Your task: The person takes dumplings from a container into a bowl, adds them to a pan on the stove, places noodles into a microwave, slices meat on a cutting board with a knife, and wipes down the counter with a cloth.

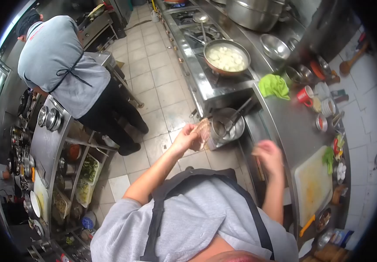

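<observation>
Raw meat (203, 131) sits pinched in the left hand (187, 139) over the steel pot (227, 126) by the stove, right hand (267, 156) blurred, its grip impossible to tell, and a slick piece could slip to the floor tiles (153, 113).

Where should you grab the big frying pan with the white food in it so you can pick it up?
Take the frying pan by its long handle, which seems to stick out toward the upper left over the stove. Come from that far side, with your grip near the handle's end, away from the burner and the white food. The round rim is wide and probably hot, so it is no place for a hand.
</observation>
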{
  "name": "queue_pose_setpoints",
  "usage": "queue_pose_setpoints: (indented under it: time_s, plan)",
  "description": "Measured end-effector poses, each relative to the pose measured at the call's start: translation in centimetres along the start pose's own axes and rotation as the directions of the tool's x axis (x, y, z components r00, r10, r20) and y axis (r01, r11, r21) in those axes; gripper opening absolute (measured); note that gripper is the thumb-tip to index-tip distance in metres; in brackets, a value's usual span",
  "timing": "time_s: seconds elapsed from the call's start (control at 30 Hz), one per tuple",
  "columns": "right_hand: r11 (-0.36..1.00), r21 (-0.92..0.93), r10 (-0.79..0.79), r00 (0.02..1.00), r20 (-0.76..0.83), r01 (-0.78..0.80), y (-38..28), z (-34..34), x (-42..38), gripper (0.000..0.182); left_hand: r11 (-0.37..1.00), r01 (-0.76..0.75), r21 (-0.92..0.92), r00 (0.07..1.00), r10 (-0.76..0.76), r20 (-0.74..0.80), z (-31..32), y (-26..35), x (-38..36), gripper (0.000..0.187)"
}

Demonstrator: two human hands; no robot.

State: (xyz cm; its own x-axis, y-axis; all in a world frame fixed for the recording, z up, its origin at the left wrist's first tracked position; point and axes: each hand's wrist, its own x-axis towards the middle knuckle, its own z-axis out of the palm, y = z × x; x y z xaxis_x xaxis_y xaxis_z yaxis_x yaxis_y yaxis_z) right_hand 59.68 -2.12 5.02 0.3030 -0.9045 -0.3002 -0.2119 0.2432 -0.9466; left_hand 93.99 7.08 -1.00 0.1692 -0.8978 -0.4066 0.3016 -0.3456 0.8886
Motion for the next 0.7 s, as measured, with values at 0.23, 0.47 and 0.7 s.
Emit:
queue_pose_setpoints:
  time_s: [0.23,0.47,0.7]
  plan:
    - [0.819,-0.365,-0.37,0.894,0.253,0.442,-4.4,24.0,11.1,0.012,0.948,-0.026,-0.316,0.996,0.053,0.076,-7.1,2.5,5.0,0.028]
    - [0.557,-0.435,-0.629,0.701,0.336,0.708,-8.1,31.0,22.6,0.019,0.932,-0.03,-0.361,0.999,0.02,-0.03,-14.4,7.1,17.1,0.024]
    - [0.666,-0.41,-0.601,0.774,0.199,0.623,-15.4,29.9,34.4,0.022,0.957,-0.064,-0.284,0.99,0.025,-0.141,-22.6,18.6,32.0,0.022]
